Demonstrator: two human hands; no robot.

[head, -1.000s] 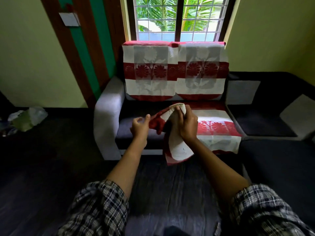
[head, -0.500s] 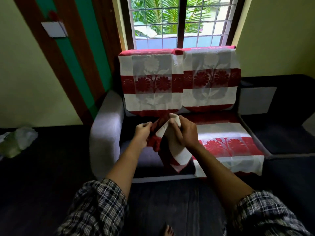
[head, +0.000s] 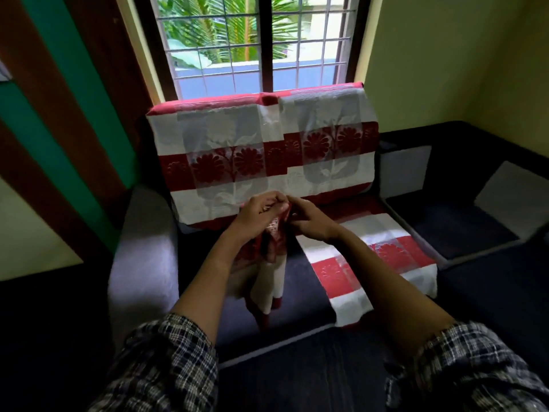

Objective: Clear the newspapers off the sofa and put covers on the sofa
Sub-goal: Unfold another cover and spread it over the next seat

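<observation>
Step in hand: by my judgement, the person was opening the bunched cover (head: pixel 269 281) to lay it on the bare left seat (head: pixel 303 292) of the sofa (head: pixel 142 248).
Left hand: the left hand (head: pixel 261 211) had its fingers curled and pinched the top edge of the cover.
Right hand: the right hand (head: pixel 312 221) was just beside it, with fingers curled on the same edge; how firm this pinch was I cannot tell.
Place of the cover: it hung from both hands as a twisted bundle above the left seat, not yet spread.
Already in place: the two back covers (head: pixel 225 165) and the right seat cover (head: pixel 371 263); no newspapers were visible.
How to do it well: each hand should find one corner, then the hands should draw apart so the cloth opens flat, with its red band in line with that of the right seat cover.
Risk: a twisted edge would probably leave wrinkles.
</observation>
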